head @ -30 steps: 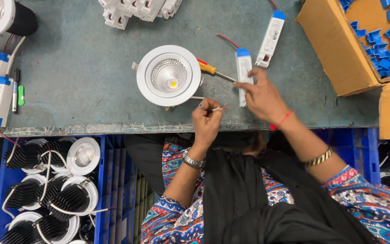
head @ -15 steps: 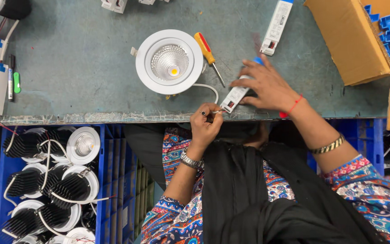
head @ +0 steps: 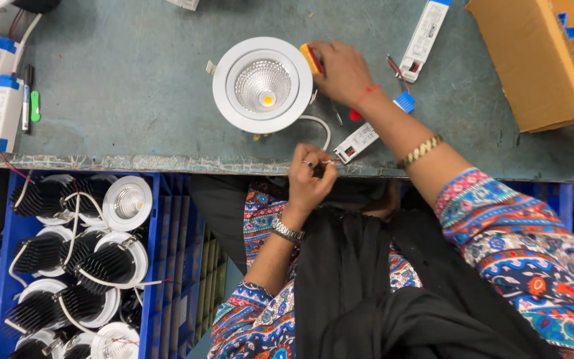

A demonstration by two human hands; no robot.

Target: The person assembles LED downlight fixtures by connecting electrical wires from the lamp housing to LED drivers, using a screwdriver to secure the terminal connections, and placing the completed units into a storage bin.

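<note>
Single head-worn camera, looks steeply down from above person's lap onto grey surface [head: 134, 100]. Close range. White downlight [head: 262, 84] near frame's upper centre; surface edge runs just below it, blue crate [head: 167, 266] lower left of it.

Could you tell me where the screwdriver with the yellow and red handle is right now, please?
In the head view, the screwdriver lies on the table under the right hand, just right of the round white downlight.

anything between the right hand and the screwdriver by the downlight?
Nothing visible. The right hand is already on the screwdriver, covering most of it beside the white downlight. The left hand pinches the lamp's wire at the table edge, well clear.
</note>
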